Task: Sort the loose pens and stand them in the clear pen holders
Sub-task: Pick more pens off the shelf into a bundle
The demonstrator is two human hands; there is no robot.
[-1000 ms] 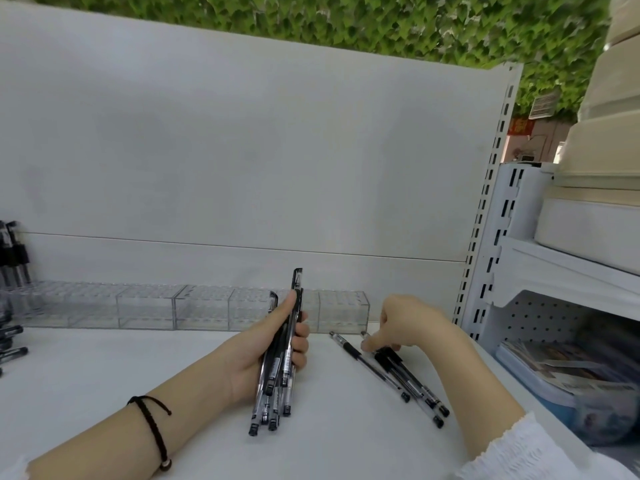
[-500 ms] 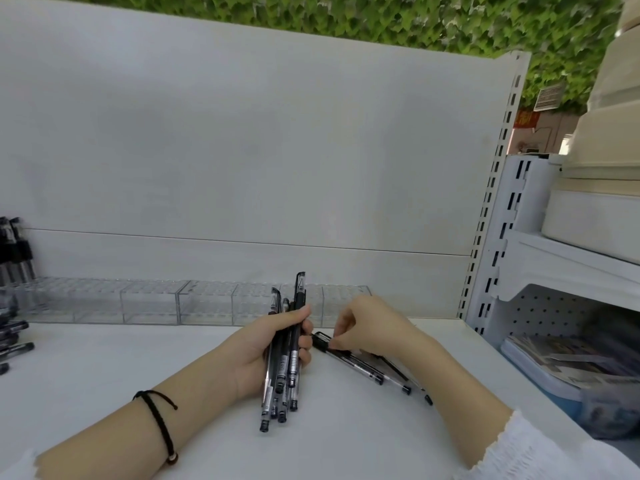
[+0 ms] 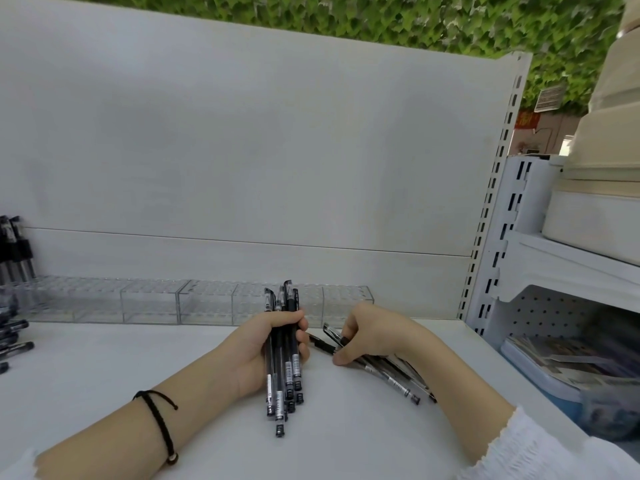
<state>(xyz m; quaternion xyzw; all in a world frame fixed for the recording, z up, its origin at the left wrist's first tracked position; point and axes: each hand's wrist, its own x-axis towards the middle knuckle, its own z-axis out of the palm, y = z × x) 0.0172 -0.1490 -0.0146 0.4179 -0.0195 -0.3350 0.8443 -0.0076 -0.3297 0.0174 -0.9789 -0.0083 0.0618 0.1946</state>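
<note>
Head view: the left hand (image 3: 261, 346) has its fingers clamped round a pen bundle (image 3: 281, 393), collecting them for the clear pen holders (image 3: 207, 301). The right hand (image 3: 374, 336) pinches loose pens (image 3: 394, 379) to add.

White shop shelf (image 3: 104, 393) with a leaf wall (image 3: 381, 15) above and a second shelf unit (image 3: 561, 268) to its right.

A plain white back panel (image 3: 242, 150) rises behind the shelf, crossed low down by one thin seam. A white slotted upright (image 3: 497, 174) edges the panel on the right. Green leaves fill the strip above the panel, and a grey vent (image 3: 550, 98) and a blurred red sign (image 3: 526, 120) show past its right end. On the second unit stand stacked cream boxes (image 3: 609, 140) over a white box (image 3: 588, 226). Below them is a pegboard back (image 3: 554, 313). In front of the pegboard, a blue bin (image 3: 540, 386) holds a pile of papers (image 3: 561, 356).
</note>
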